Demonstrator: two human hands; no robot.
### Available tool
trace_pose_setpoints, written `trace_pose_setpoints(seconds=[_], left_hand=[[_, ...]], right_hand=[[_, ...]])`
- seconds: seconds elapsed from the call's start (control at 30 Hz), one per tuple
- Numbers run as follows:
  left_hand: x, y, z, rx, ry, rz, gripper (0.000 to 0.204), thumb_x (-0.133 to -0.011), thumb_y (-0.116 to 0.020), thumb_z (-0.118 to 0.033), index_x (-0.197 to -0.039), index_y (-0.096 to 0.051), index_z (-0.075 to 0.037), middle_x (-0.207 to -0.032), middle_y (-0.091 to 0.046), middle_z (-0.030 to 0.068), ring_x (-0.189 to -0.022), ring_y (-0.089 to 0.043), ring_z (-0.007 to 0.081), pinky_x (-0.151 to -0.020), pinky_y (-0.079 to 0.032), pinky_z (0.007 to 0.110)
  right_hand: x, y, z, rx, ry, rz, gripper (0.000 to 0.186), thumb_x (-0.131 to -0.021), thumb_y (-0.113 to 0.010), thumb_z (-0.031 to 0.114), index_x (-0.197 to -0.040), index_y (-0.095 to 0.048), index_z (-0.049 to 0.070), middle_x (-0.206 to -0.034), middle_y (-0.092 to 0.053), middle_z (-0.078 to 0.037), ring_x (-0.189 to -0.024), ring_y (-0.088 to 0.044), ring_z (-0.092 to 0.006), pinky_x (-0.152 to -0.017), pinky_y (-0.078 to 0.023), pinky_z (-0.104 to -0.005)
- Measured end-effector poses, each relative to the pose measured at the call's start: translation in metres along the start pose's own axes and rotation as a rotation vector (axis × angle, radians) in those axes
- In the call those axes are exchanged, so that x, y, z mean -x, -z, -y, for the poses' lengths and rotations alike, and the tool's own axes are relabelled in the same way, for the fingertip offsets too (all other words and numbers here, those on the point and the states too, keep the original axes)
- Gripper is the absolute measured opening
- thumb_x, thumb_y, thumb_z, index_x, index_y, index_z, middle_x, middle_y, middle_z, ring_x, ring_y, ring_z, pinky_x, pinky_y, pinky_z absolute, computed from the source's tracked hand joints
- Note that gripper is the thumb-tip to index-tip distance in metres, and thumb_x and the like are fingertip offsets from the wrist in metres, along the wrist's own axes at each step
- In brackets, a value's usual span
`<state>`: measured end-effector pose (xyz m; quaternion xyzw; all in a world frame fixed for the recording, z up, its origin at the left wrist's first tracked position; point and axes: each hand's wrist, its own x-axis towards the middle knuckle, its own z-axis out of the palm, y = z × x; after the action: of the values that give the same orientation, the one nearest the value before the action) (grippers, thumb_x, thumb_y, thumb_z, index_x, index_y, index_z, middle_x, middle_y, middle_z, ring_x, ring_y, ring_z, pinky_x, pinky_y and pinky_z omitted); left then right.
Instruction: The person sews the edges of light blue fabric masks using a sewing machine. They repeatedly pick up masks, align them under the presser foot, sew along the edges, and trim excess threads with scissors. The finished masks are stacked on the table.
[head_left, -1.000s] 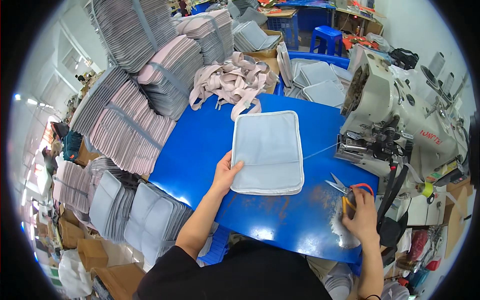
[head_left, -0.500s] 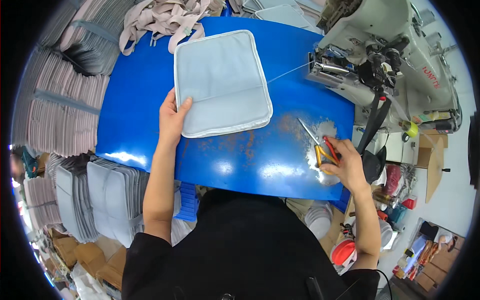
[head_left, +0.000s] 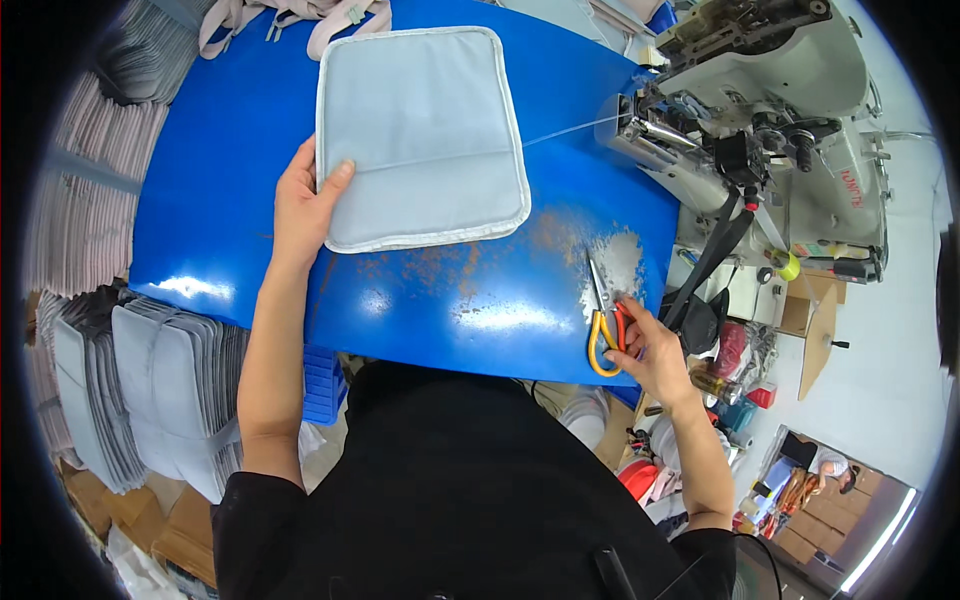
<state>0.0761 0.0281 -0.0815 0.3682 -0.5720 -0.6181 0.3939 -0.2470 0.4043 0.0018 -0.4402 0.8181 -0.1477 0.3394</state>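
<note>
A light grey fabric panel [head_left: 415, 125], roughly square with rounded corners and a pale bound edge, is held at its left edge by my left hand [head_left: 312, 200]. My thumb lies on its face and the fingers are behind it. A seam crosses the panel below its middle. From its right edge a thin thread [head_left: 570, 130] runs taut to the sewing machine [head_left: 665, 125]. At the right front of the blue table, my right hand [head_left: 652, 352] grips the scissors [head_left: 602, 325] by their red and orange handles. Their blades point away from me and look nearly closed.
The blue table [head_left: 220, 200] has worn, rusty patches. Pale straps [head_left: 330, 22] lie at its far left. Bundled stacks of grey panels [head_left: 175, 385] stand left of it. Black straps [head_left: 712, 265] hang by the machine. A blue crate [head_left: 322, 385] sits under the front edge.
The view has shifted, so most things sit farther left in it. The scissors' blades look more closed and point more straight away from me. My left hand keeps its hold on the panel.
</note>
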Motion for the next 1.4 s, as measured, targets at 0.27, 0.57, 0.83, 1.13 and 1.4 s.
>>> trace_pose_setpoints(seconds=[0.27, 0.57, 0.83, 1.13, 1.4], left_hand=[[-0.002, 0.000, 0.000, -0.037, 0.032, -0.006, 0.057, -0.100, -0.072, -0.016, -0.149, -0.050, 0.004, -0.128, -0.070, 0.0150, -0.114, -0.068, 0.0176, -0.098, -0.054, 0.031], [-0.003, -0.002, -0.011, -0.020, 0.100, 0.049, 0.054, -0.100, -0.071, -0.013, -0.147, -0.052, 0.004, -0.130, -0.069, 0.0149, -0.117, -0.067, 0.0186, -0.100, -0.053, 0.032], [-0.141, -0.084, -0.002, 0.182, -0.041, 0.093, 0.052, -0.094, -0.073, -0.008, -0.143, -0.058, 0.002, -0.132, -0.068, 0.0134, -0.116, -0.066, 0.0196, -0.101, -0.053, 0.035], [-0.230, -0.138, -0.012, -0.845, -0.714, -0.149, 0.045, -0.087, -0.077, -0.023, -0.129, -0.070, -0.007, -0.139, -0.063, 0.0196, -0.131, -0.060, 0.0326, -0.110, -0.048, 0.042], [-0.223, 0.015, -0.039, -1.087, -0.350, -0.483, 0.040, -0.085, -0.078, -0.035, -0.114, -0.071, -0.008, -0.119, -0.068, 0.0107, -0.113, -0.067, 0.0290, -0.093, -0.054, 0.043]], right_hand=[[-0.063, -0.013, 0.055, -0.207, 0.079, -0.114, 0.085, -0.075, -0.096, 0.027, -0.145, -0.054, 0.006, -0.095, -0.066, -0.008, -0.084, -0.061, -0.0144, -0.077, -0.053, -0.0301], [-0.136, -0.025, 0.094, -0.195, 0.147, -0.311, 0.062, -0.078, -0.095, 0.035, -0.127, -0.068, 0.008, -0.079, -0.066, -0.005, -0.069, -0.058, -0.0143, -0.068, -0.052, -0.0310], [-0.088, -0.047, 0.046, -0.050, 0.130, -0.566, 0.076, -0.075, -0.096, 0.024, -0.136, -0.056, 0.003, -0.068, -0.063, -0.004, -0.057, -0.063, -0.0169, -0.056, -0.051, -0.0317], [-0.083, -0.038, 0.036, 0.066, 0.240, -0.679, 0.054, -0.082, -0.081, 0.005, -0.133, -0.063, 0.000, -0.116, -0.064, -0.019, -0.107, -0.064, -0.0341, -0.095, -0.052, -0.0397], [-0.084, -0.040, 0.029, 0.064, 0.283, -0.711, 0.042, -0.085, -0.075, 0.006, -0.126, -0.068, 0.001, -0.124, -0.062, -0.018, -0.113, -0.060, -0.0357, -0.097, -0.050, -0.0431]])
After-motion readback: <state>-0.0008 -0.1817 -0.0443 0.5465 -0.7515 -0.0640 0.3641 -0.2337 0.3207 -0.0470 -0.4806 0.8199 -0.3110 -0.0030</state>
